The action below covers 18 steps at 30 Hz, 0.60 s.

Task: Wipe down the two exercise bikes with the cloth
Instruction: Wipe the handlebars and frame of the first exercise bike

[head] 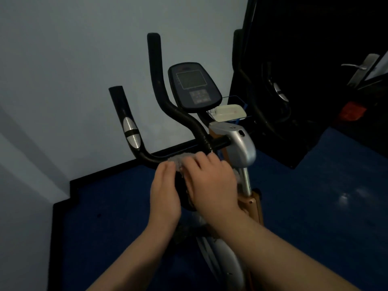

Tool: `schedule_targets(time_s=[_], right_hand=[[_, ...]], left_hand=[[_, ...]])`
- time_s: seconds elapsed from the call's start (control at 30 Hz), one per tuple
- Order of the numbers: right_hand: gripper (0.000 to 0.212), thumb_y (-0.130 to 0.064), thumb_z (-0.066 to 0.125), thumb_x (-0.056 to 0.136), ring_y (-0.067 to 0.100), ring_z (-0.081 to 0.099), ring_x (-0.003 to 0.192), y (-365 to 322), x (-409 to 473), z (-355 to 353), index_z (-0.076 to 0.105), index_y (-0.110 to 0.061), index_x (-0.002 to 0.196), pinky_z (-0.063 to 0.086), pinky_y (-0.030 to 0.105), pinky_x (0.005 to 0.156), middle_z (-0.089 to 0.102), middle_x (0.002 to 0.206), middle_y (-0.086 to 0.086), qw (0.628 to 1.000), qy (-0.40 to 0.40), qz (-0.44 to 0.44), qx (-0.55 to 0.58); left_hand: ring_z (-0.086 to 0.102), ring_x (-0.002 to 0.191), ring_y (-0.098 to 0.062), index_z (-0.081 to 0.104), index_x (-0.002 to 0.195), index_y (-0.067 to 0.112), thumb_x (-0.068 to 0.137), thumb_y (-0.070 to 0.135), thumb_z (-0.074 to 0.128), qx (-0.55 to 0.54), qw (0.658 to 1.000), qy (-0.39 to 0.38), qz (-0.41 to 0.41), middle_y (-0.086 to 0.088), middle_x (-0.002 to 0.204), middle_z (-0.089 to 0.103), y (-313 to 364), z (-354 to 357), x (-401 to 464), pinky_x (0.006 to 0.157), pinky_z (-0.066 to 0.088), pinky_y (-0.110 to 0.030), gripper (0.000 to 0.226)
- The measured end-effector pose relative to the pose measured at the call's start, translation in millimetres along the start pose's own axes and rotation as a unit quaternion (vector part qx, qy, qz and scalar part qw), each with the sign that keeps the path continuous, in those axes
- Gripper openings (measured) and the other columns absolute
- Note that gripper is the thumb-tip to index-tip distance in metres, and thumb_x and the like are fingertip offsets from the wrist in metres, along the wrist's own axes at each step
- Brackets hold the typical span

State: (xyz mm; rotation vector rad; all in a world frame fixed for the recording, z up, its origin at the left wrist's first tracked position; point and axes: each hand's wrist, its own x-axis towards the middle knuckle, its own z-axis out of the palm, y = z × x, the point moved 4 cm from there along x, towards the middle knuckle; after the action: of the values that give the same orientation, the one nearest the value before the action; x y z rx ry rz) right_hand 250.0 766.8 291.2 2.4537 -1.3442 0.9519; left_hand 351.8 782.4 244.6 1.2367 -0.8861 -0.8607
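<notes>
Both hands meet on the grey cloth point(178, 161), which is bunched over the low bend of the exercise bike's black handlebar point(147, 157); the right hand point(212, 181) lies over the cloth with fingers curled down onto it, pressing it to the bar, while the left hand point(164, 193) comes in from the side with its fingertips together at the cloth's near edge (whether they pinch it or only touch it I cannot tell); the cloth shows only as a small tuft between the two hands. Two handlebar horns rise up and away from that bend, the nearer one bearing a silver pulse sensor point(131, 133); between and behind them sits the dark console point(194, 87) with its blank screen; just right of the console's stem lies a pale, flat case point(230, 112). Below the hands the silver stem housing point(241, 148) runs down into the frame; the floor point(315, 196) is blue; a second machine point(268, 85) stands in shadow at right, beside a door handle point(361, 68).
</notes>
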Motion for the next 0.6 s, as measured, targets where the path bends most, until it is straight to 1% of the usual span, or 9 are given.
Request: schedule_targets(time_s=[0.07, 0.13, 0.2, 0.27, 0.33, 0.4, 0.47, 0.53, 0.6], right_hand=[[0.011, -0.019, 0.063, 0.08, 0.019, 0.057, 0.071, 2.8, -13.7, 8.1, 0.067, -0.017, 0.089, 0.039, 0.03, 0.057, 0.065, 0.086, 0.003, 0.999, -0.003, -0.03, -0.037], [0.013, -0.017, 0.059, 0.08, 0.019, 0.051, 0.073, 16.8, -42.1, 4.4, 0.064, -0.018, 0.092, 0.032, 0.029, 0.06, 0.064, 0.087, 0.002, 0.997, -0.011, -0.07, -0.015], [0.014, -0.018, 0.06, 0.082, 0.017, 0.05, 0.073, 34.3, -61.4, -7.3, 0.059, -0.02, 0.096, 0.037, 0.029, 0.059, 0.063, 0.088, 0.0, 0.996, -0.016, -0.085, 0.028], [0.008, -0.024, 0.057, 0.089, 0.016, 0.054, 0.076, 44.8, -47.8, -17.0, 0.058, -0.022, 0.096, 0.044, 0.032, 0.063, 0.061, 0.087, -0.002, 0.993, -0.004, -0.028, 0.117], [0.008, -0.027, 0.054, 0.093, 0.013, 0.053, 0.084, 46.3, -12.4, -15.8, 0.059, -0.021, 0.095, 0.045, 0.029, 0.072, 0.058, 0.091, -0.004, 0.978, 0.017, 0.077, 0.193], [0.011, -0.028, 0.052, 0.094, 0.012, 0.051, 0.09, 38.4, 14.5, -2.5, 0.06, -0.02, 0.096, 0.047, 0.034, 0.076, 0.055, 0.095, -0.006, 0.972, -0.021, 0.136, 0.19], [0.018, -0.032, 0.049, 0.095, 0.014, 0.051, 0.093, 32.2, 16.1, 8.6, 0.061, -0.02, 0.101, 0.049, 0.037, 0.076, 0.054, 0.099, -0.003, 0.978, -0.046, 0.144, 0.145], [0.024, -0.035, 0.045, 0.096, 0.015, 0.052, 0.093, 30.9, -0.2, 7.1, 0.059, -0.019, 0.109, 0.049, 0.034, 0.074, 0.052, 0.104, -0.001, 0.981, -0.052, 0.142, 0.123], [0.029, -0.04, 0.04, 0.096, 0.014, 0.054, 0.089, 35.6, -20.1, 2.0, 0.054, -0.022, 0.114, 0.045, 0.029, 0.068, 0.049, 0.106, -0.003, 0.977, -0.058, 0.161, 0.127]], left_hand=[[0.062, 0.081, -0.005, 0.065, 0.098, 0.008, 0.1, 0.024, 0.04, 0.01, 1.0, -0.001, -0.013, 0.0, 0.088, 0.066, -0.6, -0.6, 4.3, 0.07, 0.048, -0.013, 0.03], [0.062, 0.079, -0.001, 0.067, 0.091, 0.021, 0.097, 0.027, 0.045, 0.034, 0.999, -0.015, -0.027, 0.009, 0.084, 0.068, -1.9, -2.3, 9.1, 0.066, 0.047, -0.011, 0.024], [0.061, 0.072, 0.005, 0.065, 0.085, 0.029, 0.096, 0.034, 0.045, 0.067, 0.996, -0.048, -0.037, 0.015, 0.079, 0.066, -1.8, -0.5, 13.1, 0.058, 0.044, -0.008, 0.023], [0.06, 0.072, 0.004, 0.061, 0.085, 0.033, 0.096, 0.041, 0.043, 0.127, 0.988, -0.077, -0.03, 0.015, 0.081, 0.066, 1.2, 4.3, 16.8, 0.059, 0.046, -0.013, 0.023], [0.061, 0.074, -0.001, 0.061, 0.088, 0.032, 0.098, 0.039, 0.039, 0.161, 0.984, -0.072, -0.008, 0.008, 0.083, 0.066, 3.7, 7.9, 17.3, 0.066, 0.048, -0.023, 0.025], [0.06, 0.074, -0.001, 0.062, 0.089, 0.029, 0.1, 0.033, 0.037, 0.17, 0.984, -0.048, 0.029, 0.007, 0.083, 0.066, 5.9, 8.1, 14.0, 0.065, 0.046, -0.017, 0.028], [0.06, 0.073, 0.001, 0.062, 0.089, 0.031, 0.101, 0.03, 0.035, 0.17, 0.984, -0.031, 0.039, 0.008, 0.08, 0.066, 6.3, 6.5, 10.1, 0.059, 0.043, -0.008, 0.029], [0.06, 0.073, 0.004, 0.061, 0.09, 0.034, 0.101, 0.027, 0.035, 0.171, 0.984, -0.025, 0.031, 0.009, 0.081, 0.066, 3.2, 5.0, 9.8, 0.058, 0.042, -0.007, 0.028], [0.06, 0.077, 0.005, 0.06, 0.093, 0.035, 0.101, 0.026, 0.035, 0.177, 0.984, -0.024, 0.019, 0.01, 0.087, 0.066, -0.1, 4.5, 9.7, 0.059, 0.043, -0.008, 0.028]])
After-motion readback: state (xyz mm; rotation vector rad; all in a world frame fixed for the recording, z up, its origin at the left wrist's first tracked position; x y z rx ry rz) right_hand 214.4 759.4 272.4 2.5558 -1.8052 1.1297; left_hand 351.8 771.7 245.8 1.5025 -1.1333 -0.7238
